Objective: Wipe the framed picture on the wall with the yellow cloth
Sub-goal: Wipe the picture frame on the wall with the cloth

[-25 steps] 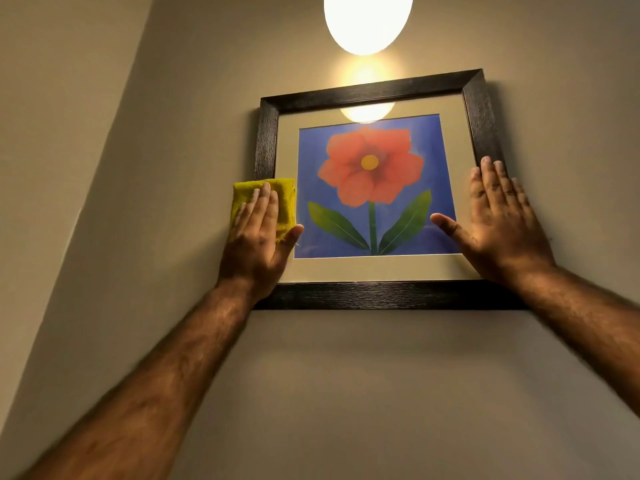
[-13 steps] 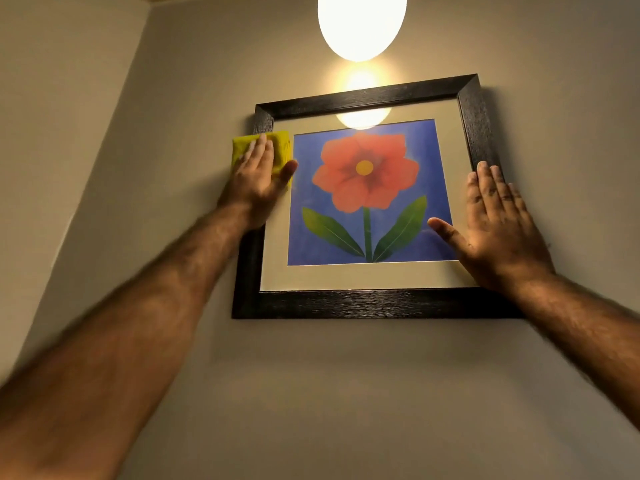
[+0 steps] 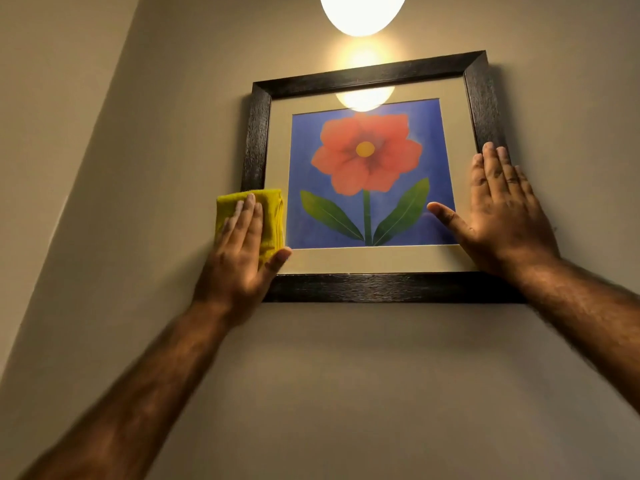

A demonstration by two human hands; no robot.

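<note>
A framed picture point(image 3: 367, 287) with a dark wooden frame hangs on the beige wall; it shows a red flower with green leaves on blue. My left hand point(image 3: 242, 258) lies flat on a folded yellow cloth point(image 3: 270, 216), pressing it against the lower part of the frame's left side. The cloth sticks out above and to the right of my fingers. My right hand point(image 3: 502, 216) rests flat with fingers together on the frame's right side, thumb spread onto the glass over the blue print.
A bright round lamp point(image 3: 362, 12) hangs just above the frame and is mirrored in the glass point(image 3: 363, 98). A second wall point(image 3: 52, 116) meets this one in a corner at the left. Bare wall stretches below the frame.
My left hand slid the yellow cloth up the frame's left side to the top corner, then back down to the lower part. My right hand stayed on the right side.
</note>
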